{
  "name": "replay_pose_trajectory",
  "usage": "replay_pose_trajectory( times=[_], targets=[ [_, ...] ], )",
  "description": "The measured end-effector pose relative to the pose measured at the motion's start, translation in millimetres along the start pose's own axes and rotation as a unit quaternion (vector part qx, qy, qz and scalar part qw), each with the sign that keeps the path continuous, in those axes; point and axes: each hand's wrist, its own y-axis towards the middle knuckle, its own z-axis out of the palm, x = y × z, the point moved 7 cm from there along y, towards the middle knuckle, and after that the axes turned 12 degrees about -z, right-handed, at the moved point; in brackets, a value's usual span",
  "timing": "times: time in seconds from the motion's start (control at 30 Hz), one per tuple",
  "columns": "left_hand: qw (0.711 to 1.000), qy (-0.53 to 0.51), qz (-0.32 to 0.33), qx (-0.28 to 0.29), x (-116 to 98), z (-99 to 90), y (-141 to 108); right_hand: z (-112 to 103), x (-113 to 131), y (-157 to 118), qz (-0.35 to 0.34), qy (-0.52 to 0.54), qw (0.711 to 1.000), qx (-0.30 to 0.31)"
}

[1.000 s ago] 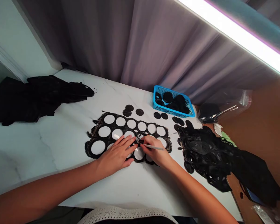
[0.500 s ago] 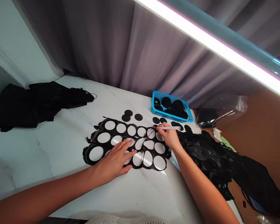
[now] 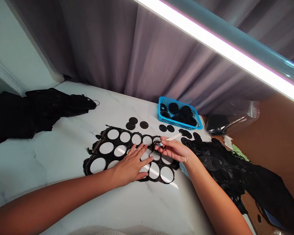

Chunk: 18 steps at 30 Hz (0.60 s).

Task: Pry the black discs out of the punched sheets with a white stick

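A black sheet [image 3: 116, 146] with rows of round holes lies on the white marbled table [image 3: 71, 205], which shows through the holes. My left hand [image 3: 131, 164] rests flat on the sheet, fingers spread. Over the sheet's right part, my right hand [image 3: 173, 149] is closed on a slim white tool [image 3: 173, 137]. Thin black loops hang at its fingertips; what they belong to is too small to tell. Several loose black discs [image 3: 144, 125] lie just beyond the sheet's far edge.
A blue basket [image 3: 159, 112] with black pieces stands at the back. Black cloth [image 3: 39, 111] lies at the left, and a heap of black scraps [image 3: 218, 160] at the right. Behind it is a clear plastic bag [image 3: 240, 114]. A bright tube lamp [image 3: 218, 40] crosses overhead.
My left hand has slid right across the sheet. My right hand has come nearer and turned palm upward, with the white tool tilted and black loops now at its fingers.
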Motion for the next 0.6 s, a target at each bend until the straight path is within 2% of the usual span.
replay_pose_trajectory(
  times=[0.07, 0.17, 0.3, 0.4, 0.6],
  targets=[
    [1.000, -0.005, -0.002, 0.003, 1.6, 2.3, -2.2, -4.2, 11.8, 4.8, -0.042, 0.066, 0.996, -0.048],
    [1.000, -0.009, -0.006, 0.007, 3.8, 2.1, -3.6, -15.3, 24.3, 13.4, -0.100, 0.158, 0.969, -0.161],
    [1.000, -0.003, -0.010, 0.014, 3.9, 1.4, -3.4, -23.0, 18.9, 22.5, -0.107, 0.194, 0.938, -0.267],
    [1.000, 0.002, -0.012, 0.014, 3.3, 1.4, -3.6, -24.2, 13.5, 24.1, -0.111, 0.205, 0.922, -0.309],
    [1.000, -0.006, -0.013, 0.012, 3.9, 1.9, -4.3, -23.4, 22.7, 16.7, -0.135, 0.214, 0.913, -0.322]
  ],
)
